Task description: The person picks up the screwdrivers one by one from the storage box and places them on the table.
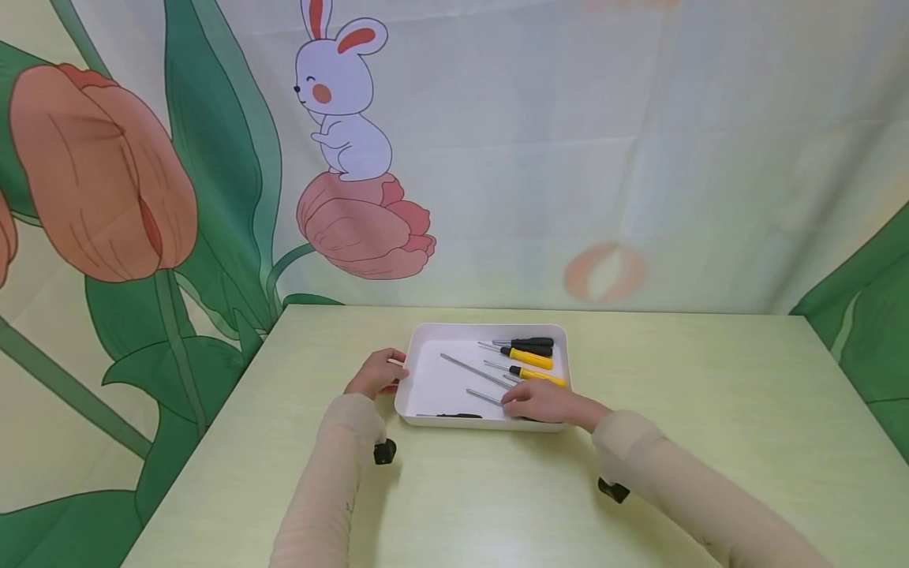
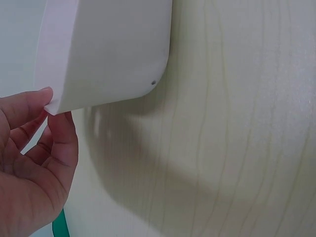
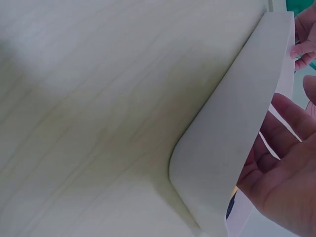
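A shallow white tray sits on the table, holding several screwdrivers. My left hand pinches the tray's left rim between thumb and fingers, plain in the left wrist view. Over the tray's near right part, my right hand reaches in above the screwdrivers; a metal shaft sticks out leftward beside its fingertips. In the right wrist view its thumb stands apart from the loosely bent fingers, and the near wall hides the fingertips. Two yellow-handled screwdrivers, one farther back and one nearer, lie beyond that hand.
Black-handled screwdrivers lie in the far right corner of the tray. A small dark screwdriver rests along the near wall. The pale wooden table spreads around the tray, with a printed curtain behind it.
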{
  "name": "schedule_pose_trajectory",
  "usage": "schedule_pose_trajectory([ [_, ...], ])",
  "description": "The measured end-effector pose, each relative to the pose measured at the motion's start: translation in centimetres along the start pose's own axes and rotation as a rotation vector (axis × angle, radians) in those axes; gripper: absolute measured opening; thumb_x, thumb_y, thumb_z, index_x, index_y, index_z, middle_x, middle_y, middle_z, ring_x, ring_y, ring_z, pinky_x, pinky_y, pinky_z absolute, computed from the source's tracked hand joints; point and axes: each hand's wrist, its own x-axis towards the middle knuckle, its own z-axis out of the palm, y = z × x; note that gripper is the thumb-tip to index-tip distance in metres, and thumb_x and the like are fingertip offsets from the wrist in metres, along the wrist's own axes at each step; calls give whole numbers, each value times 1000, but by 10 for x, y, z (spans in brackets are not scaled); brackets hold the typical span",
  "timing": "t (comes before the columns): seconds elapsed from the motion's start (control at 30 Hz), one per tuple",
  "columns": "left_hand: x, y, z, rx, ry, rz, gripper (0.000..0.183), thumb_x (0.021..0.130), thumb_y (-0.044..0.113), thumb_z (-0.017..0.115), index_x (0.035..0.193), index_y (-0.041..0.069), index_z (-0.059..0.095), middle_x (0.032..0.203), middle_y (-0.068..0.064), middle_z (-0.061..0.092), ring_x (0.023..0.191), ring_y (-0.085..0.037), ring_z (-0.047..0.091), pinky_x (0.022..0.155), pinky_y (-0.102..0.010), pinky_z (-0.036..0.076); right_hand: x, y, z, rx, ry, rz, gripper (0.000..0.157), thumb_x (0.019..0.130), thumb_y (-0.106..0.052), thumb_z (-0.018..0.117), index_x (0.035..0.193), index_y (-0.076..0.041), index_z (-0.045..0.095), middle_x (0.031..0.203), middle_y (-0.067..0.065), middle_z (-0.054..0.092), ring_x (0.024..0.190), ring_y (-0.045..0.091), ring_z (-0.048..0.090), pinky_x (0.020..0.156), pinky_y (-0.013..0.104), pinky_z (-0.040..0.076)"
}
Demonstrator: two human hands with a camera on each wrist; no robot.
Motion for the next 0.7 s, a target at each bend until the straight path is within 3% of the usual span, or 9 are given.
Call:
schedule_pose_trajectory([
  [0.7, 3, 0, 2, 11, 20, -49, 29, 87, 6, 52, 116, 6, 47, 113, -14, 54, 91, -22, 53, 65, -25, 44, 13, -14, 5, -81, -120, 92, 26, 86, -22, 52, 104, -7, 65, 102, 1, 62, 89, 14, 52, 88, 33, 41],
])
